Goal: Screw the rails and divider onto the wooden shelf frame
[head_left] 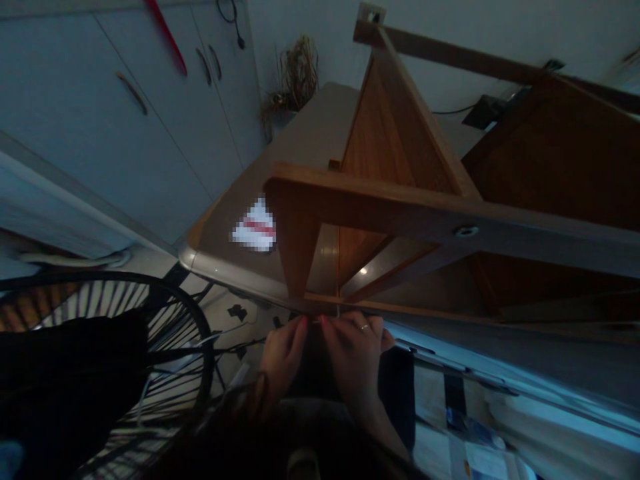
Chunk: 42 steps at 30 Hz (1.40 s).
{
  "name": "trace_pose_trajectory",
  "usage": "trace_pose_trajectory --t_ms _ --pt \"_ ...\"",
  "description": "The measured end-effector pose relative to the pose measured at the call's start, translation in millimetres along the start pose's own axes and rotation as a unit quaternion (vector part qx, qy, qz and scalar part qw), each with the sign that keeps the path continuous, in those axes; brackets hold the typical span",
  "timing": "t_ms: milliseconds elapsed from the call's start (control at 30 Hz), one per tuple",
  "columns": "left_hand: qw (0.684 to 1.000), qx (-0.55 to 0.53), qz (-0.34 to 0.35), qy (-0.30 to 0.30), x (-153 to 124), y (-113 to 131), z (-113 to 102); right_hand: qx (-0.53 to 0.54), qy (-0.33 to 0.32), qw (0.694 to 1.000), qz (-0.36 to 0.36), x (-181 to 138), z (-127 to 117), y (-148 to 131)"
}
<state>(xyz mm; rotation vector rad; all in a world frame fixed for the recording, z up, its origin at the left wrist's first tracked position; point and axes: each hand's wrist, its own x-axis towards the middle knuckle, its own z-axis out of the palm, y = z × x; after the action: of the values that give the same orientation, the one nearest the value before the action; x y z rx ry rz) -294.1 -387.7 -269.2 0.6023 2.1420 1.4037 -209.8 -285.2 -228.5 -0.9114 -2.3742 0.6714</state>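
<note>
My left hand (284,352) and my right hand (354,350) are close together at the near edge of the table (235,272). Thumb and fingers of each are pinched, and a thin pale sliver shows between the fingertips, too small to name. A ring is on a finger of my right hand. Just beyond both hands stands a brown wooden frame piece (370,198) with slanted panels, resting on the tabletop. A round metal fitting (466,231) sits in its near rail. The undersides of my fingers are hidden.
A blurred white-and-red item (255,225) lies on the table left of the frame. At left is a round corded chair (205,333) with dark cloth (75,380) on it. Pale cabinets (125,153) line the left; a dried plant (299,73) stands behind. Bags (480,433) lie low right.
</note>
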Motion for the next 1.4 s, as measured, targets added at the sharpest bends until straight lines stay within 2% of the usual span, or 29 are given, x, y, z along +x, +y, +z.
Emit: trace_pose_trajectory --t_ms 233,400,567,733,833,933,1000,1133,1267,1400 --pt "0.984 -0.170 -0.035 0.026 8 3 8 0.002 0.000 1.000 0.011 1 3 -4" --pt "0.981 -0.186 -0.022 0.050 13 15 5 -0.021 -0.007 1.000 0.012 2 1 -7" --pt "0.990 -0.135 0.006 0.051 13 25 -4 -0.058 -0.002 0.998 -0.017 4 -2 -5" --pt "0.991 0.021 0.088 0.098 16 37 -13 -0.129 0.063 0.987 -0.073 6 -11 5" --pt "0.967 0.121 0.190 0.117 17 49 -16 -0.165 0.085 0.975 -0.121 9 -17 8" --pt "0.923 0.193 0.300 0.146 18 60 -18 -0.180 0.059 0.971 -0.149 11 -20 6" --pt "0.902 0.220 0.340 0.151 19 67 -18 -0.178 0.044 0.970 -0.162 12 -20 4" --pt "0.896 0.227 0.367 0.105 19 80 -18 -0.177 0.039 0.971 -0.159 11 -17 5" --pt "0.898 0.238 0.364 0.059 18 90 -12 -0.150 0.029 0.978 -0.142 11 -15 6" --pt "0.928 0.174 0.328 0.037 16 77 -1 -0.102 0.035 0.987 -0.119 12 -17 5"
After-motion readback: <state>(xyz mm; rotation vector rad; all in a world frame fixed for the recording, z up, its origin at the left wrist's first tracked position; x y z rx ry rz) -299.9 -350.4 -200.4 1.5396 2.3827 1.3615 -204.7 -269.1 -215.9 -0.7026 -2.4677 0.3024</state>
